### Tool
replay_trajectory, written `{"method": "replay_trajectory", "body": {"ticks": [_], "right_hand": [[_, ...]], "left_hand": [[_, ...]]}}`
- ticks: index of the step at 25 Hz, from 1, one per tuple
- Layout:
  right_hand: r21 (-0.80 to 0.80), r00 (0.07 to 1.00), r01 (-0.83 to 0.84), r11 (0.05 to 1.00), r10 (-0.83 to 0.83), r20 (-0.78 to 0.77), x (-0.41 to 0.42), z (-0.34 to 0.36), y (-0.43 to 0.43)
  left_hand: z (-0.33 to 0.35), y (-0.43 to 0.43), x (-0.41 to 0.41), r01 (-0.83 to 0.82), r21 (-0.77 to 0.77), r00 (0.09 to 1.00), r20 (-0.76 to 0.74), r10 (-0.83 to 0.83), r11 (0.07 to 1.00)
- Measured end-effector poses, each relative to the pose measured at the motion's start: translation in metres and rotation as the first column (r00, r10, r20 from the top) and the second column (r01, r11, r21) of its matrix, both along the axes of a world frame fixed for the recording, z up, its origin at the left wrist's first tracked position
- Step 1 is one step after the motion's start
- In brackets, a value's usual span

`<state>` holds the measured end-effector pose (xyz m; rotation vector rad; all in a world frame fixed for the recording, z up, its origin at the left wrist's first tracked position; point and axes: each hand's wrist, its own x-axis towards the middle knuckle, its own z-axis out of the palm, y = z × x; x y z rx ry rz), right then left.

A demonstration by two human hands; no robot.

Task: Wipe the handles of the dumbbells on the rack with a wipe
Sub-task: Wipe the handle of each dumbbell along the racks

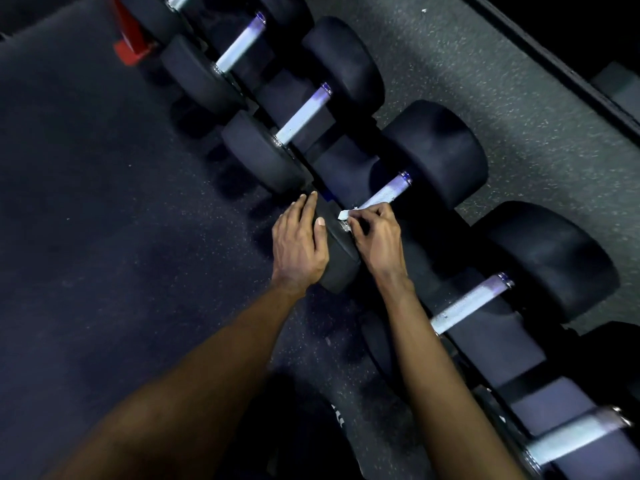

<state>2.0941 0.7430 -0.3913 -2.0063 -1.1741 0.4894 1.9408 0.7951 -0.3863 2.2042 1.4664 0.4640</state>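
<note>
Several black dumbbells lie in a diagonal row on a low rack, each with a silver handle. My right hand point(375, 233) pinches a small white wipe point(346, 214) against the near end of the middle dumbbell's handle point(384, 195). My left hand point(299, 242) rests flat on that dumbbell's near black head point(337, 254), fingers straight over its top. Other handles show up the row point(302, 116) point(240, 43) and down it point(469, 303) point(571, 436).
Dark rubber floor point(104, 220) spreads to the left. A speckled grey mat point(502, 81) lies beyond the row. A red frame foot point(130, 46) stands at the top left. A black rail point(561, 67) crosses the top right.
</note>
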Motion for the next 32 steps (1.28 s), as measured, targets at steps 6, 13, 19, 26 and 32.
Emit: {"method": "replay_trajectory", "body": {"ticks": [6, 13, 19, 26, 32], "right_hand": [[-0.122, 0.965, -0.121, 0.985, 0.146, 0.219, 0.013, 0.012, 0.010], [-0.176, 0.912, 0.012, 0.984, 0.062, 0.406, 0.032, 0.022, 0.015], [-0.324, 0.864, 0.040, 0.945, 0.130, 0.487, 0.025, 0.034, 0.012], [-0.496, 0.794, -0.137, 0.858, 0.394, 0.462, 0.023, 0.040, 0.019], [-0.602, 0.633, -0.325, 0.729, 0.641, 0.433, 0.017, 0.048, 0.028]], "left_hand": [[-0.002, 0.000, -0.001, -0.001, -0.011, 0.999, 0.039, 0.002, 1.000], [-0.002, 0.000, -0.002, 0.015, -0.023, 0.997, 0.075, -0.013, 1.000], [-0.003, 0.002, -0.002, 0.021, -0.049, 0.995, 0.100, -0.016, 0.999], [-0.002, 0.002, -0.003, 0.017, -0.034, 0.992, 0.122, -0.013, 0.999], [-0.003, 0.002, -0.004, 0.020, -0.040, 0.989, 0.147, -0.014, 0.999]]}}
